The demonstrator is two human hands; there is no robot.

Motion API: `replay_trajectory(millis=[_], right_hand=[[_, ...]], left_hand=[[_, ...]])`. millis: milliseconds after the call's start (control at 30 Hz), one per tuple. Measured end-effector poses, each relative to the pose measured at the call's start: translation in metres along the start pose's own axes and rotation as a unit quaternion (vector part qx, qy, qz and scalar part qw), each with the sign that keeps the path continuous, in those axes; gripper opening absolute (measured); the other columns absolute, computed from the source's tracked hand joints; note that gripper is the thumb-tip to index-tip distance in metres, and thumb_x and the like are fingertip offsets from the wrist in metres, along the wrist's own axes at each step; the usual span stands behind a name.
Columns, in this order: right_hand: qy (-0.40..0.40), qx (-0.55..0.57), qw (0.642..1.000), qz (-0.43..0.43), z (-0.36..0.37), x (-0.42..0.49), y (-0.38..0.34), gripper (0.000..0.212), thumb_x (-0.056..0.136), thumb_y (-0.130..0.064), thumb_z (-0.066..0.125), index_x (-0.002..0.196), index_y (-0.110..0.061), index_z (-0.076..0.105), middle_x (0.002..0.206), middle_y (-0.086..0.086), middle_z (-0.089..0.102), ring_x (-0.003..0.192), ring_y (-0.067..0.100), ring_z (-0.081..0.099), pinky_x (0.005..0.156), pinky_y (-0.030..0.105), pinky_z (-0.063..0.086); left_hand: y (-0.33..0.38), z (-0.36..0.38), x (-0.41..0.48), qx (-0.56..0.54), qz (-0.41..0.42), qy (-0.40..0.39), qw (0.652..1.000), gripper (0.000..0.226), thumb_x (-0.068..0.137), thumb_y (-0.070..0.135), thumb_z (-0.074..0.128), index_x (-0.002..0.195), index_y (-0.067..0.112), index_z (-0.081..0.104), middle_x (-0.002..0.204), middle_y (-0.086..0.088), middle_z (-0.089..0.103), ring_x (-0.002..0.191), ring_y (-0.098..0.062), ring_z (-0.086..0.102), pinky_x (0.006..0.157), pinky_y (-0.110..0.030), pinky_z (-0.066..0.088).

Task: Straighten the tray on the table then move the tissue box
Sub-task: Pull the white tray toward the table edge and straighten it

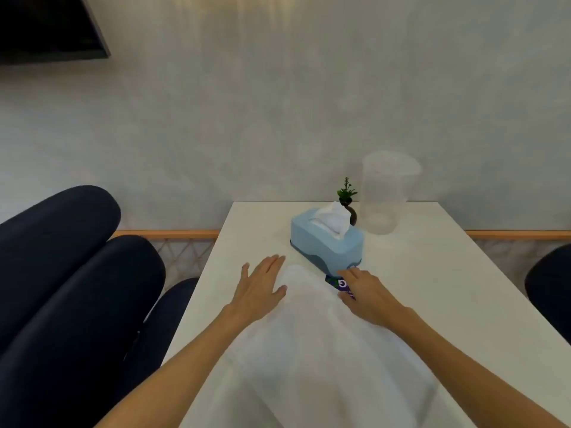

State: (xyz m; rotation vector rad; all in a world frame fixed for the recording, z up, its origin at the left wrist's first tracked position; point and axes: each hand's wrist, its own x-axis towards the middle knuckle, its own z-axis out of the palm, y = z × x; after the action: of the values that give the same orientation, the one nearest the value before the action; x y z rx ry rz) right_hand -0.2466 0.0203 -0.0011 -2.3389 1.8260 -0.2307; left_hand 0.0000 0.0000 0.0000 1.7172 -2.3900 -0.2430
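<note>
A pale, translucent tray (312,341) lies lengthwise on the white table (432,273), reaching from near me toward the table's middle. My left hand (262,285) lies flat with its fingers apart at the tray's far left corner, the thumb touching its edge. At the far right corner my right hand (364,295) rests with spread fingers, covering part of a purple card (335,281). The light-blue tissue box (326,242), with a white tissue sticking out, stands just beyond the tray, a finger's width from my right fingertips.
Behind the tissue box are a small plant in a dark vase (347,196) and a clear plastic jug (384,193), both near the wall. Dark blue chair backs (71,288) line the table's left side, and another dark seat (550,285) is at the right edge.
</note>
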Motion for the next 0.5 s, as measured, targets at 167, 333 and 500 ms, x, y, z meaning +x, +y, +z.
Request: replay_trajectory(millis=[167, 333, 500], right_hand=[[-0.078, 0.021, 0.993, 0.091, 0.018, -0.002, 0.003, 0.052, 0.094, -0.022, 0.048, 0.141, -0.007, 0.033, 0.142, 0.014, 0.044, 0.125, 0.031, 0.046, 0.104, 0.039, 0.041], [-0.085, 0.02, 0.989, 0.116, 0.035, -0.003, 0.005, 0.042, 0.094, -0.011, 0.043, 0.135, -0.004, 0.039, 0.134, 0.018, 0.048, 0.118, 0.033, 0.048, 0.098, 0.04, 0.044], [-0.068, 0.003, 0.987, 0.146, 0.044, -0.004, 0.01, 0.044, 0.094, -0.002, 0.039, 0.138, -0.006, 0.04, 0.133, 0.016, 0.049, 0.119, 0.031, 0.047, 0.096, 0.039, 0.045]], left_hand=[[-0.026, 0.016, -0.016, -0.011, -0.112, -0.093, 0.989, 0.063, 0.096, 0.037, 0.044, 0.151, 0.018, 0.019, 0.157, -0.004, 0.028, 0.143, -0.023, 0.032, 0.118, -0.05, 0.019], [-0.045, 0.032, -0.031, -0.015, -0.175, -0.077, 0.981, 0.044, 0.096, 0.022, 0.044, 0.138, 0.012, 0.04, 0.133, -0.008, 0.05, 0.117, -0.026, 0.054, 0.095, -0.041, 0.046], [-0.055, 0.039, -0.032, -0.005, -0.178, 0.003, 0.984, 0.033, 0.092, -0.002, 0.039, 0.12, 0.007, 0.054, 0.115, -0.013, 0.055, 0.101, -0.028, 0.055, 0.08, -0.037, 0.049]])
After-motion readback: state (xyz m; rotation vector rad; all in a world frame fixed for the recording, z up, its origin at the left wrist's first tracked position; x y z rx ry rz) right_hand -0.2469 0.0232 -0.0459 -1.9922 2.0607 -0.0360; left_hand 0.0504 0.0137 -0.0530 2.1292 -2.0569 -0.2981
